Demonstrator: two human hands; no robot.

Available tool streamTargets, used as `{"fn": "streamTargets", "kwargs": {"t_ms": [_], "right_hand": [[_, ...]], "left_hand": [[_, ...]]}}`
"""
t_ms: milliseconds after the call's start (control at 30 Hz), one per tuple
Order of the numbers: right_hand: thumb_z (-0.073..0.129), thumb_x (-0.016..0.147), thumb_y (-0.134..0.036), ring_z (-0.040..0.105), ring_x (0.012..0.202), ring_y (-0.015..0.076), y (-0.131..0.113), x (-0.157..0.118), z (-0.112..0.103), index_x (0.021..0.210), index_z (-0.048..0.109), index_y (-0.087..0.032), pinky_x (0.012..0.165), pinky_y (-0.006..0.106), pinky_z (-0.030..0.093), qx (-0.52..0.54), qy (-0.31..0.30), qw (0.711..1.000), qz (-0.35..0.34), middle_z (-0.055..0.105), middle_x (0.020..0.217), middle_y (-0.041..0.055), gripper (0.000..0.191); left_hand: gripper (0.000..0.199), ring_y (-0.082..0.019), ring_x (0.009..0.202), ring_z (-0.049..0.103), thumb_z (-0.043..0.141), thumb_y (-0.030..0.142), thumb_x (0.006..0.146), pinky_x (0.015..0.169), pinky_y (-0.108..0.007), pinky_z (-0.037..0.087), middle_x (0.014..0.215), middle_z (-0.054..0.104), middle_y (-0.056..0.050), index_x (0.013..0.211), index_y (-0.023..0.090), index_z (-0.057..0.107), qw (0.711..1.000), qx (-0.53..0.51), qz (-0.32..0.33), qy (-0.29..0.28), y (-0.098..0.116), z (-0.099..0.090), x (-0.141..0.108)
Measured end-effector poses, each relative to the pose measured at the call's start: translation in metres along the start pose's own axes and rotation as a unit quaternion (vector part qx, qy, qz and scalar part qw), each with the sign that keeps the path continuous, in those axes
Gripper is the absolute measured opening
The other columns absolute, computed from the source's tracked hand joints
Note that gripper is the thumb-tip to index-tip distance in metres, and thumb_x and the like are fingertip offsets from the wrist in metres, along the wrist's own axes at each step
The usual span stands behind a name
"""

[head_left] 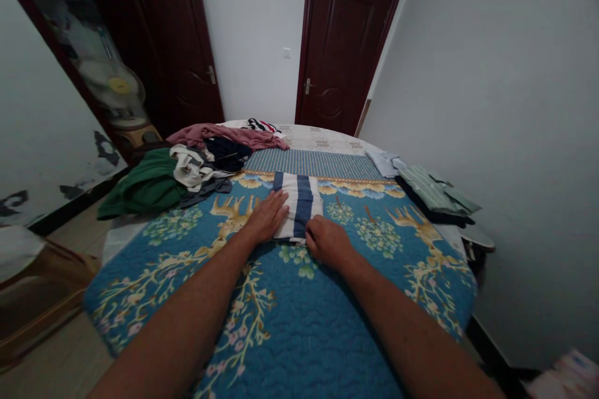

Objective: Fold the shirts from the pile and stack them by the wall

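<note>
A folded piece of striped cloth (303,196), white with dark blue bands, lies on a blue patterned quilt (299,318) in front of me. My left hand (269,217) rests flat on its left side, fingers stretched out and slightly apart. At the near right corner of the cloth, my right hand (328,240) is closed with its fingers curled, gripping the edge. The fingertips of that hand are partly hidden.
On the left sits a loose heap of clothes: a green garment (145,182), a white one (189,168), a dark navy one (228,153) and a pink one (219,134). Folded shirts (435,193) are stacked at the table's right edge, by the wall. A wooden chair (47,280) stands left.
</note>
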State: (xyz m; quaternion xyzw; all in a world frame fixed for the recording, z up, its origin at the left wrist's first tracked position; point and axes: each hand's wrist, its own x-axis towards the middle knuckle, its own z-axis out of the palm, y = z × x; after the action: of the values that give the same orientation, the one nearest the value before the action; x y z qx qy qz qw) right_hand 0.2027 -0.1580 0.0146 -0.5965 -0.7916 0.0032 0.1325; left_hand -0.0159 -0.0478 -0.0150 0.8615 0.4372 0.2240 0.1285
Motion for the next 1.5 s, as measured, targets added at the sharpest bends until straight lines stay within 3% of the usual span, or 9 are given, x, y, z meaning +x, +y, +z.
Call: {"fn": "streamTargets", "kwargs": {"t_ms": [267, 467, 667, 767, 867, 933, 1067, 1233, 1500], "right_hand": [[0.06, 0.094, -0.021, 0.061, 0.081, 0.0187, 0.009, -0.01, -0.009, 0.094, 0.071, -0.021, 0.073, 0.029, 0.041, 0.028, -0.052, 0.993, -0.101, 0.071, 0.096, 0.0064, 0.012], [0.06, 0.094, -0.02, 0.063, 0.083, 0.0178, 0.013, -0.009, -0.007, 0.095, 0.072, -0.02, 0.076, 0.027, 0.043, 0.079, -0.026, 0.992, -0.093, 0.072, 0.095, 0.0049, 0.013], [0.059, 0.103, -0.029, 0.07, 0.095, 0.0183, 0.021, -0.008, -0.001, 0.128, 0.077, -0.023, 0.086, 0.028, 0.05, 0.11, 0.018, 0.992, -0.062, 0.076, 0.109, 0.0062, 0.031], [0.062, 0.103, -0.031, 0.07, 0.092, 0.0176, 0.023, -0.009, -0.001, 0.125, 0.081, -0.027, 0.083, 0.027, 0.05, 0.101, -0.01, 0.991, -0.089, 0.075, 0.104, 0.0049, 0.029], [0.06, 0.103, -0.03, 0.069, 0.089, 0.0172, 0.024, -0.008, 0.0, 0.112, 0.084, -0.026, 0.081, 0.027, 0.05, 0.136, -0.001, 0.984, -0.117, 0.075, 0.095, 0.0036, 0.026], [0.055, 0.103, -0.029, 0.07, 0.091, 0.0187, 0.026, -0.005, 0.004, 0.11, 0.082, -0.023, 0.084, 0.029, 0.052, 0.171, 0.065, 0.978, -0.103, 0.074, 0.096, 0.0056, 0.029], [0.052, 0.101, -0.027, 0.07, 0.107, 0.0246, 0.041, 0.007, 0.016, 0.126, 0.076, -0.019, 0.099, 0.038, 0.055, 0.199, 0.211, 0.957, 0.018, 0.076, 0.115, 0.0125, 0.036], [0.05, 0.102, -0.031, 0.076, 0.102, 0.0259, 0.059, 0.016, 0.028, 0.14, 0.069, -0.016, 0.099, 0.041, 0.058, 0.239, 0.164, 0.944, 0.155, 0.08, 0.111, 0.0119, 0.045], [0.047, 0.105, -0.027, 0.057, 0.146, 0.0286, 0.051, 0.036, 0.019, 0.146, 0.067, -0.017, 0.127, 0.055, 0.042, 0.142, 0.258, 0.956, -0.003, 0.065, 0.152, 0.0171, 0.048]], "left_hand": [[0.067, -0.031, 0.167, 0.026, 0.027, 0.052, 0.112, 0.135, -0.055, 0.027, 0.177, 0.037, -0.015, 0.166, 0.016, 0.044, 0.999, 0.019, -0.014, -0.027, 0.002, -0.001, 0.004], [0.081, -0.041, 0.166, 0.027, 0.061, 0.059, 0.099, 0.132, -0.063, 0.028, 0.179, 0.032, -0.015, 0.169, 0.023, 0.041, 0.995, 0.083, -0.009, -0.048, 0.012, -0.014, -0.009], [0.103, -0.036, 0.162, 0.037, 0.081, 0.056, 0.084, 0.128, -0.048, 0.039, 0.18, 0.028, -0.015, 0.172, 0.029, 0.035, 0.992, 0.06, -0.025, -0.106, 0.002, -0.038, -0.023], [0.106, -0.035, 0.161, 0.04, 0.084, 0.053, 0.08, 0.126, -0.046, 0.042, 0.181, 0.028, -0.014, 0.172, 0.031, 0.034, 0.991, 0.044, -0.026, -0.127, -0.004, -0.044, -0.025], [0.105, -0.034, 0.162, 0.038, 0.082, 0.045, 0.081, 0.127, -0.045, 0.041, 0.181, 0.028, -0.013, 0.173, 0.031, 0.031, 0.991, 0.031, -0.011, -0.132, -0.005, -0.05, -0.026], [0.103, -0.033, 0.163, 0.037, 0.08, 0.039, 0.082, 0.129, -0.047, 0.04, 0.18, 0.03, -0.011, 0.172, 0.032, 0.032, 0.991, 0.034, -0.002, -0.131, -0.002, -0.055, -0.026], [0.085, -0.033, 0.167, 0.028, 0.07, 0.035, 0.09, 0.134, -0.055, 0.028, 0.18, 0.032, -0.006, 0.169, 0.036, 0.039, 0.994, 0.063, 0.048, -0.079, 0.017, -0.06, -0.027], [0.077, -0.037, 0.165, 0.031, 0.057, 0.059, 0.1, 0.133, -0.054, 0.029, 0.174, 0.041, -0.017, 0.165, 0.019, 0.046, 0.995, 0.081, 0.02, -0.055, 0.045, -0.037, -0.026], [0.065, -0.04, 0.155, 0.047, 0.035, 0.055, 0.112, 0.128, -0.06, 0.033, 0.166, 0.051, -0.025, 0.158, 0.013, 0.054, 0.987, 0.136, -0.08, -0.009, 0.056, -0.013, -0.016]]}}
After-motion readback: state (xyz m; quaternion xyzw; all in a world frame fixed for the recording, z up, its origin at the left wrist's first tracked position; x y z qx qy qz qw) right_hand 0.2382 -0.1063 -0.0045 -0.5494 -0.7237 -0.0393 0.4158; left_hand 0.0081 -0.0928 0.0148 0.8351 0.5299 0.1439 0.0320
